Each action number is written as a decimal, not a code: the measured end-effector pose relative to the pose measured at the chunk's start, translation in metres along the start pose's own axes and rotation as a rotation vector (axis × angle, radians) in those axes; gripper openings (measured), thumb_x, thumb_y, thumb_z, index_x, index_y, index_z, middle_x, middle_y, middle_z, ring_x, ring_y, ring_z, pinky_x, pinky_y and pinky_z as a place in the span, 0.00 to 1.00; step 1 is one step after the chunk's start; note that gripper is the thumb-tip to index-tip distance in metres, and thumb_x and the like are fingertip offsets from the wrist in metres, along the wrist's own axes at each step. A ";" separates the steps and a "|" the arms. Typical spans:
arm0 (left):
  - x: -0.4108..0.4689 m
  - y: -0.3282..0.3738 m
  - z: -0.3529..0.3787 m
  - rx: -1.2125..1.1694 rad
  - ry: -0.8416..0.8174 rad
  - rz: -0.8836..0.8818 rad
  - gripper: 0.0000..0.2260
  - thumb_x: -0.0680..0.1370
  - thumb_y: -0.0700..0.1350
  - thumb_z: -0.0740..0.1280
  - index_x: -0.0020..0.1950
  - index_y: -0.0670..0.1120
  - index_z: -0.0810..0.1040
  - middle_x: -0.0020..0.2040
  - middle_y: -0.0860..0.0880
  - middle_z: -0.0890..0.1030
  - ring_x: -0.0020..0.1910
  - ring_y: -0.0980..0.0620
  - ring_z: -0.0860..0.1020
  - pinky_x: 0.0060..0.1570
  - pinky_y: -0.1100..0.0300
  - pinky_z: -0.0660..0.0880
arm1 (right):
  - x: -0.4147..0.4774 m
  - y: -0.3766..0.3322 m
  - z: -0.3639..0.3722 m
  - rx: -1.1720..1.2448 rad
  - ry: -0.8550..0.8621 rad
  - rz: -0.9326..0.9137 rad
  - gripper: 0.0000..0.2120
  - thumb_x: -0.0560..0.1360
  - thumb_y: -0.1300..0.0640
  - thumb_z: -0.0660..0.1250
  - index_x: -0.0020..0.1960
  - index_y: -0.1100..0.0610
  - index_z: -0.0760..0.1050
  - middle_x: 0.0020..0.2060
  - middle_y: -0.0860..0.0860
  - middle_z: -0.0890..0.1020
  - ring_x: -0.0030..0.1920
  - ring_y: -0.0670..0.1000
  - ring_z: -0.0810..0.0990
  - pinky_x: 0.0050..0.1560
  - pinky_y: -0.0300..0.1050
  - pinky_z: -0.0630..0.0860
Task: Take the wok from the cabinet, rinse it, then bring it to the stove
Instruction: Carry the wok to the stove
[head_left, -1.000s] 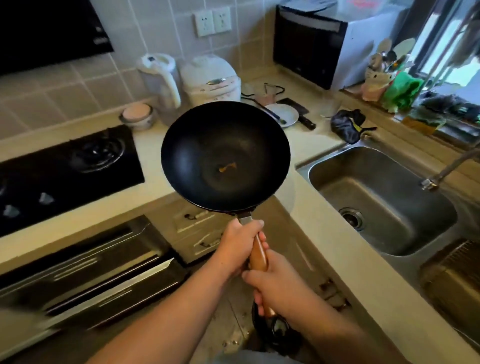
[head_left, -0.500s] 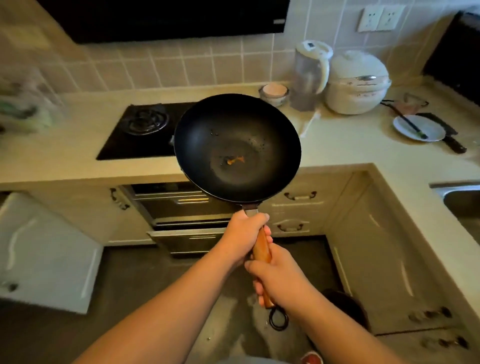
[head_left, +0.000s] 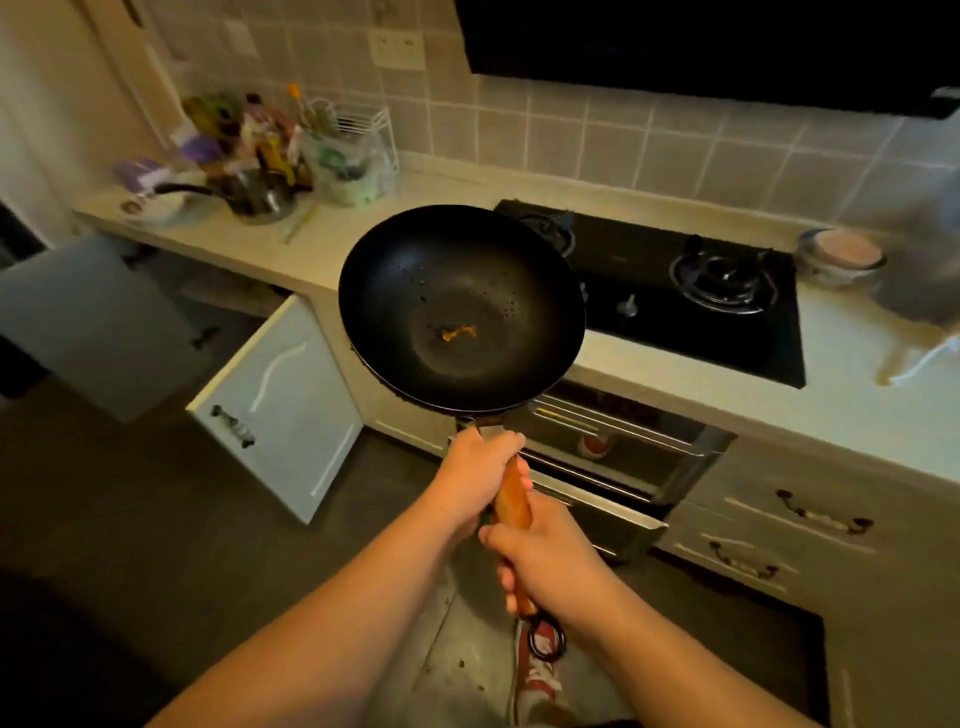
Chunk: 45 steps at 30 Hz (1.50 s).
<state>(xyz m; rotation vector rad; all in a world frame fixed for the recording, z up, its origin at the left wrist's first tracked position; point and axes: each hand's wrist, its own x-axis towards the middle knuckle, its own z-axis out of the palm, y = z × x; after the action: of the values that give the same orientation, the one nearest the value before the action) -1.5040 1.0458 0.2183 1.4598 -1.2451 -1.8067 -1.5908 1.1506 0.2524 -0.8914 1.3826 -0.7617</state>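
Observation:
I hold a black wok (head_left: 460, 306) in the air by its wooden handle (head_left: 511, 499), with water drops and a small orange speck inside. My left hand (head_left: 475, 465) grips the handle close to the bowl, and my right hand (head_left: 545, 558) grips it lower down. The wok hangs over the counter's front edge, covering the left end of the black gas stove (head_left: 691, 301). One burner (head_left: 724, 275) shows to the right of it; another (head_left: 550, 234) peeks out behind its rim.
A white cabinet door (head_left: 275, 405) stands open at lower left. Bottles, bags and a pot (head_left: 260, 150) crowd the counter's left end. A bowl (head_left: 841, 254) sits right of the stove. Pulled-out steel drawers (head_left: 618, 457) lie under the stove. The range hood (head_left: 717, 47) hangs above.
The view has swung left from the sink to the stove side. The wok, held in both hands the whole time, now hangs before the stove's left end.

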 end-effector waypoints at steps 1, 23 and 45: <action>0.008 0.001 -0.011 -0.012 0.029 -0.003 0.13 0.79 0.49 0.66 0.54 0.40 0.79 0.31 0.50 0.81 0.30 0.57 0.81 0.34 0.62 0.77 | 0.012 -0.005 0.004 -0.011 -0.020 0.000 0.06 0.80 0.60 0.64 0.56 0.57 0.73 0.29 0.50 0.76 0.25 0.45 0.74 0.28 0.39 0.76; 0.235 0.119 -0.152 -0.171 0.253 0.022 0.09 0.77 0.42 0.65 0.38 0.42 0.79 0.28 0.48 0.79 0.27 0.54 0.79 0.30 0.62 0.77 | 0.297 -0.144 0.013 -0.091 -0.190 0.005 0.06 0.76 0.61 0.63 0.51 0.61 0.75 0.28 0.53 0.74 0.23 0.47 0.73 0.27 0.42 0.75; 0.425 0.198 -0.329 0.139 -0.258 -0.033 0.15 0.78 0.45 0.65 0.31 0.44 0.79 0.28 0.47 0.79 0.30 0.51 0.79 0.43 0.54 0.75 | 0.506 -0.252 0.147 0.194 0.317 0.201 0.04 0.80 0.62 0.63 0.51 0.55 0.75 0.27 0.51 0.77 0.23 0.46 0.76 0.28 0.38 0.77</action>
<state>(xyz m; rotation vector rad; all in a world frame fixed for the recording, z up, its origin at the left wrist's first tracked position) -1.3533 0.4945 0.1844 1.3578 -1.5065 -2.0153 -1.3993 0.5998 0.2247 -0.4844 1.6153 -0.8903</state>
